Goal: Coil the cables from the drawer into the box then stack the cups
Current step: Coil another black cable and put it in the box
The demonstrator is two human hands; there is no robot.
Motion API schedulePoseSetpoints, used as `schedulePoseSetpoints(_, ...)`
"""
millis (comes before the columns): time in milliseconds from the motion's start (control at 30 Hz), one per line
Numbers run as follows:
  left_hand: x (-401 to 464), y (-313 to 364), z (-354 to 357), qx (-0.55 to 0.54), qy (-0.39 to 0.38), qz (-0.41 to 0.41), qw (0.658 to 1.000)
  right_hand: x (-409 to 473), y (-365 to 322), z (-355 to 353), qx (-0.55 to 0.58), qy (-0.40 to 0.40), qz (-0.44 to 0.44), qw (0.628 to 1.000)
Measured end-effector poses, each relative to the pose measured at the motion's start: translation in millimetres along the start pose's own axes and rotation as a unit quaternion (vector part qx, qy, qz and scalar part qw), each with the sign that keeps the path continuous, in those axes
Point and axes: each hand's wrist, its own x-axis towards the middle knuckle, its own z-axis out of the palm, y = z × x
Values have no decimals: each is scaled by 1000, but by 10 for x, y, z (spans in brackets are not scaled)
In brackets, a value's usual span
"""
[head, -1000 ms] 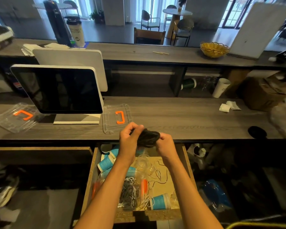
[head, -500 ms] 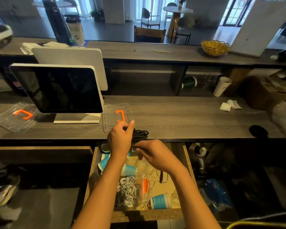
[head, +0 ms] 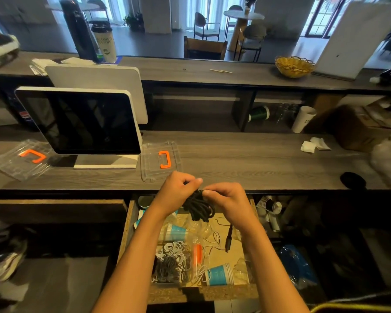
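I see a long dark wooden counter (head: 246,163) across the middle of the frame. A white screen (head: 81,123) stands on it at the left. Two clear lids lie flat on the counter, each with an orange handle: one (head: 159,161) just right of the screen and one (head: 20,159) at the far left. Some white paper scraps (head: 314,144) sit at the right. Behind is a higher shelf with a yellow basket (head: 294,66) at the upper right. Far back I see chairs and a round table.

Below the counter, in the lower middle, a drawer (head: 127,227) is open. Inside it are blue cups (head: 219,274) lying on their sides, a clear box (head: 174,263) with grey and white cables, and thin loose wires.

Both arms reach up from the bottom of the frame. My left hand (head: 178,190) and right hand (head: 226,199) meet over the back of the drawer, at the counter's edge. They hold a black cable bundle (head: 199,207) between them. The left fingers curl and pinch the top of it. The right fingers pinch it too. One cable end (head: 229,238) hangs down over the drawer.
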Motion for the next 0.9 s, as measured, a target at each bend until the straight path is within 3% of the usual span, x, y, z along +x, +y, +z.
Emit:
schedulePoseSetpoints(100,-62,56,37,-124,-1,-13,992,12,-7,-25,71,10,31,997)
schedulePoseSetpoints(233,-90,164,96,-218,61,-80,971,54,51,-56,52,32,9,998)
schedulePoseSetpoints(333,-44,211,134,-349,171,-220,895,78,122,-9,24,21,-5,999)
schedulePoseSetpoints(400,-16,222,163,-437,186,-287,832,93,170,48,-31,-4,-13,999)
schedulePoseSetpoints(500,16,183,238,-484,205,-340,780,66,195,170,-84,-38,22,995)
schedulePoseSetpoints(633,44,120,357,-485,304,-383,725,61,211,315,-290,54,33,955)
schedulePoseSetpoints(733,51,94,423,-440,375,-338,742,55,242,418,-342,106,37,933)
schedulePoseSetpoints(833,19,98,434,-282,436,-247,818,19,253,481,-358,135,44,923)
schedulePoseSetpoints(900,-22,141,431,-177,439,-191,860,23,261,511,-318,132,76,936)
